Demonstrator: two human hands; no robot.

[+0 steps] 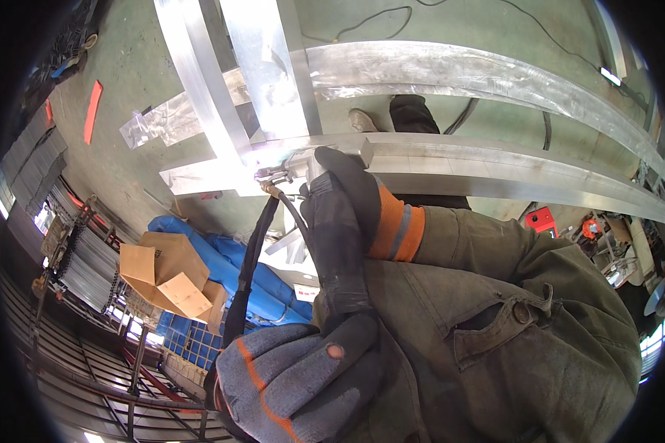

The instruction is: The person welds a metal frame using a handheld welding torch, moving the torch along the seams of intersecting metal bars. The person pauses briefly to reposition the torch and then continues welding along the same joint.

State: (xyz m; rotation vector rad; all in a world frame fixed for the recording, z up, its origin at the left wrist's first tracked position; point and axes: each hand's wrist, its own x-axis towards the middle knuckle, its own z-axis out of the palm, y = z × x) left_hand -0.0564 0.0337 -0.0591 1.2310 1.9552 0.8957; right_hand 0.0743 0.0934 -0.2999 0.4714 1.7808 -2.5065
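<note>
Black tool, right fingers wrapped round its upper part, left fingers curled lower down

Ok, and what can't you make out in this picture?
Head view:
Bright silver metal joint: washed out by glare.
Grey, orange-striped gloved left hand: palm hidden behind its own knuckles.
Long blue bundle: partly covered by the open brown cardboard box.
Boxy red device: panel details too small.
</note>
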